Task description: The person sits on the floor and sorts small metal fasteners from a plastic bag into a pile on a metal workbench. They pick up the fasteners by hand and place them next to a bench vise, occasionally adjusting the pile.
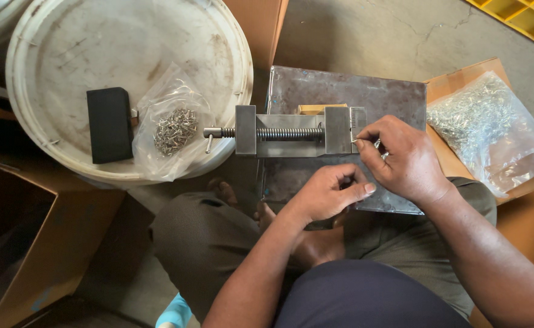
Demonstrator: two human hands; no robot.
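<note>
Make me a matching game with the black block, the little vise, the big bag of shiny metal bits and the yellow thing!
Things:
1. black block
2. metal vise
3. big bag of metal bits
4. yellow pallet

Places:
A. top right corner, on the floor
B. on the white bucket lid
C. on a cardboard box, far right
D. on the grey steel plate

Pairs: 1-B, 2-D, 3-C, 4-A
</note>
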